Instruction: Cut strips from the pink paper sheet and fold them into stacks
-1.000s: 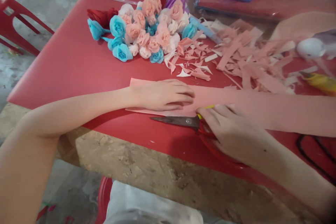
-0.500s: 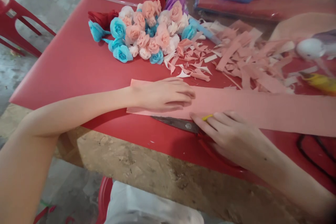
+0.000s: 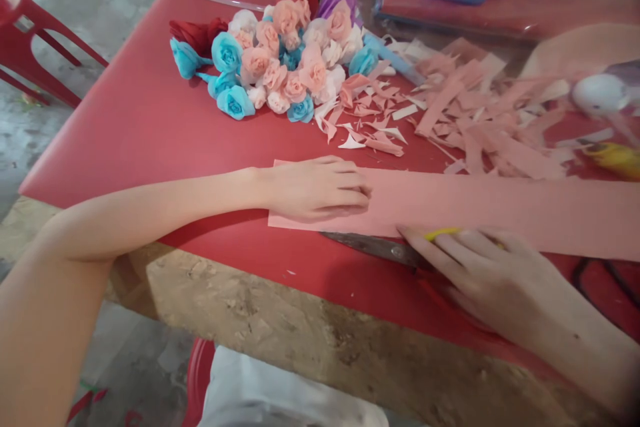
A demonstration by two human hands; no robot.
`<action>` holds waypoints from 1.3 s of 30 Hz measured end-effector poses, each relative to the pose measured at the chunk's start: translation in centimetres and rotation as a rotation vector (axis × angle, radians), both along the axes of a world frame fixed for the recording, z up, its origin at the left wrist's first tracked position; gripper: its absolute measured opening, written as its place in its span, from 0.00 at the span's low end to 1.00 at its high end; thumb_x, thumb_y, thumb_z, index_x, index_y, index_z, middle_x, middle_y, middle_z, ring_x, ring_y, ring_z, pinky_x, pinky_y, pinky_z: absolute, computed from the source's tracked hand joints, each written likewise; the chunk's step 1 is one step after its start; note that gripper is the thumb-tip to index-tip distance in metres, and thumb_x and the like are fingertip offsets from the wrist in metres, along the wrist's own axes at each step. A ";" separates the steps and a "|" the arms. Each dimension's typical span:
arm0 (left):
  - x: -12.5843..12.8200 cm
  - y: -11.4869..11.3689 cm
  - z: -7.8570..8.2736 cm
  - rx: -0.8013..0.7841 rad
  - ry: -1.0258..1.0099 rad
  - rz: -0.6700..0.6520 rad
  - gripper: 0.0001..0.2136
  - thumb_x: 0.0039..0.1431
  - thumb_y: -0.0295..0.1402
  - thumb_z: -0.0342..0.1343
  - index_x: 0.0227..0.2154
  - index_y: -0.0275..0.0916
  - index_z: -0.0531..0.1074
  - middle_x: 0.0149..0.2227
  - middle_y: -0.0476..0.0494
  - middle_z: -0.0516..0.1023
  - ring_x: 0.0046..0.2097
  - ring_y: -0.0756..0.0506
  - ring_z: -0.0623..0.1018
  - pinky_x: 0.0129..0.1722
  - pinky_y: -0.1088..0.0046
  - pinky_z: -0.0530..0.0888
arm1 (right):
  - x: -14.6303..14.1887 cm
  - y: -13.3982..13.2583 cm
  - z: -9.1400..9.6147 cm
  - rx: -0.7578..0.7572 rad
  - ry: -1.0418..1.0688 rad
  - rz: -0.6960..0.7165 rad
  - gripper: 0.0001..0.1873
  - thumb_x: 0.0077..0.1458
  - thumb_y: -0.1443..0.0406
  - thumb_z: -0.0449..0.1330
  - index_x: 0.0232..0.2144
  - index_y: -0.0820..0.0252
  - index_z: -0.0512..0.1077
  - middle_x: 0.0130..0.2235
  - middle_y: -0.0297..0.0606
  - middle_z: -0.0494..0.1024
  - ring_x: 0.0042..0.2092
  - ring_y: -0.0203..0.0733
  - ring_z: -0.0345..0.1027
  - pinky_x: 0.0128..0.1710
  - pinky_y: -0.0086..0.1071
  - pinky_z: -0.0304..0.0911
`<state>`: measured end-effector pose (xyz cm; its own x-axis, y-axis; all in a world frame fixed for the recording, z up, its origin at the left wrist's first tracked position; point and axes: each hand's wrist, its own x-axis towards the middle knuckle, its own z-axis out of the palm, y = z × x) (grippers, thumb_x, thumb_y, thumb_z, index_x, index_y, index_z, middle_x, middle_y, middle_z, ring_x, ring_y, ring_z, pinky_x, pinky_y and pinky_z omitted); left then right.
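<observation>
Many paper roses lie finished. The flat left hand pins an uncut pink strip; the right hand, spread, covers scissors.

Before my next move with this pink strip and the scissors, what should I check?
1. Left hand flat on the pink strip: ok.
2. Strip lying flat on the red table: ok.
3. Scissors shut, along the strip's near edge: ok.
4. Left fingers clear of the blades: ok.
5. Right hand gripping the scissors handles: cannot tell, the hand covers them.
</observation>
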<state>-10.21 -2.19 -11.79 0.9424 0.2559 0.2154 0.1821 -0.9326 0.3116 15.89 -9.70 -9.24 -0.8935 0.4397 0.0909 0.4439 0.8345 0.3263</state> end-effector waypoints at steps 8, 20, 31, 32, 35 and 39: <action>0.1 0.0 -0.2 0.035 -0.005 0.009 0.19 0.67 0.34 0.35 0.47 0.37 0.70 0.49 0.37 0.73 0.50 0.43 0.68 0.50 0.67 0.63 | -1.4 -0.4 0.5 -0.085 0.012 -0.096 0.19 0.54 0.70 0.45 0.43 0.73 0.70 0.29 0.44 0.73 0.32 0.46 0.62 0.32 0.36 0.53; 0.0 0.0 -0.2 0.075 0.014 -0.010 0.19 0.67 0.34 0.35 0.49 0.34 0.68 0.51 0.35 0.71 0.51 0.41 0.68 0.48 0.64 0.65 | -2.7 1.1 0.3 -0.169 -0.055 -0.057 0.21 0.51 0.68 0.50 0.47 0.71 0.68 0.33 0.45 0.72 0.37 0.48 0.60 0.38 0.37 0.54; 0.2 -0.2 -0.1 0.086 0.040 0.020 0.18 0.67 0.33 0.36 0.48 0.36 0.69 0.52 0.37 0.71 0.51 0.42 0.69 0.48 0.65 0.65 | -2.4 0.7 -0.8 -0.017 0.058 0.056 0.17 0.54 0.75 0.44 0.41 0.74 0.69 0.27 0.43 0.72 0.31 0.45 0.60 0.34 0.36 0.54; 0.2 -0.2 -0.1 0.086 0.040 0.020 0.18 0.67 0.33 0.36 0.48 0.36 0.69 0.52 0.37 0.71 0.51 0.42 0.69 0.48 0.65 0.65 | -2.4 0.6 -0.7 -0.014 0.064 0.054 0.17 0.55 0.75 0.43 0.40 0.73 0.70 0.26 0.43 0.72 0.31 0.45 0.60 0.33 0.36 0.54; 0.1 -0.2 -0.2 0.089 0.020 0.015 0.19 0.67 0.34 0.35 0.48 0.35 0.69 0.52 0.36 0.71 0.50 0.41 0.69 0.47 0.65 0.65 | -2.8 0.2 -0.2 -0.020 0.048 0.030 0.18 0.55 0.74 0.43 0.40 0.75 0.70 0.26 0.42 0.72 0.30 0.44 0.61 0.32 0.36 0.53; 0.1 -0.1 -0.2 0.074 -0.015 0.019 0.19 0.67 0.34 0.35 0.47 0.35 0.70 0.50 0.37 0.72 0.50 0.42 0.70 0.48 0.66 0.65 | -3.1 0.0 0.1 -0.071 0.021 0.019 0.19 0.54 0.74 0.43 0.42 0.76 0.70 0.26 0.42 0.73 0.29 0.45 0.61 0.31 0.36 0.52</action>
<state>-10.10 -2.33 -12.00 0.9342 0.2562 0.2484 0.1955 -0.9498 0.2443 12.77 -9.66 -9.09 -0.8998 0.4289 0.0794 0.4342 0.8633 0.2570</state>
